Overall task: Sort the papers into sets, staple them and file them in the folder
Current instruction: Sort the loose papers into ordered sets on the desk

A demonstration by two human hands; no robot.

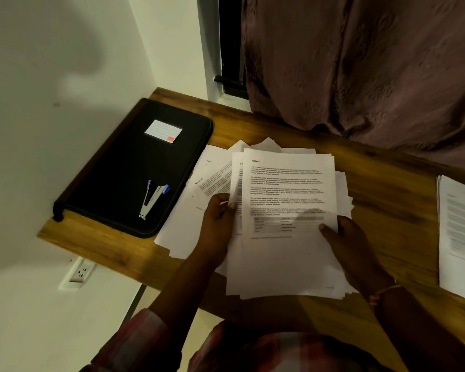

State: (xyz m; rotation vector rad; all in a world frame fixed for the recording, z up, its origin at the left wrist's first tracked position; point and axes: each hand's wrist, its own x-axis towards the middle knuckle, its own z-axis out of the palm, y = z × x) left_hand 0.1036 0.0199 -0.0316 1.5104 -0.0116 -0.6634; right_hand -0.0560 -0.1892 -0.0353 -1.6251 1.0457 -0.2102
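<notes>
The left thumb lies on the left edge of the held sheets [287, 189]. The other fingers curl in beside and beneath that edge, so the left hand [218, 213] pinches the paper. The right thumb presses flat on the lower right of the top page, headed "Section 2". The rest of the right hand [346, 237] is tucked under the paper, its fingers hidden, clamping from below. Both forearms reach in from the bottom, the left in a checked sleeve [145, 331], the right wrist wearing a thin thread band [384, 291].

There are two hands and two groups of paper. One is a fanned loose pile [199, 183] in the middle of the wooden table [253, 124], with the held sheets on top of it. The other is a neater stack [459, 237] at the right, cut off by the frame. The sheets in either cannot be counted.

One black folder [124, 157] lies closed at the table's left end, touching the pile's left edge. It bears one white label [163, 131] and one stapler [152, 198], which lies on its cover.

A dark curtain [360, 63] hangs behind the table. A wall socket [79, 272] sits below the left end.
</notes>
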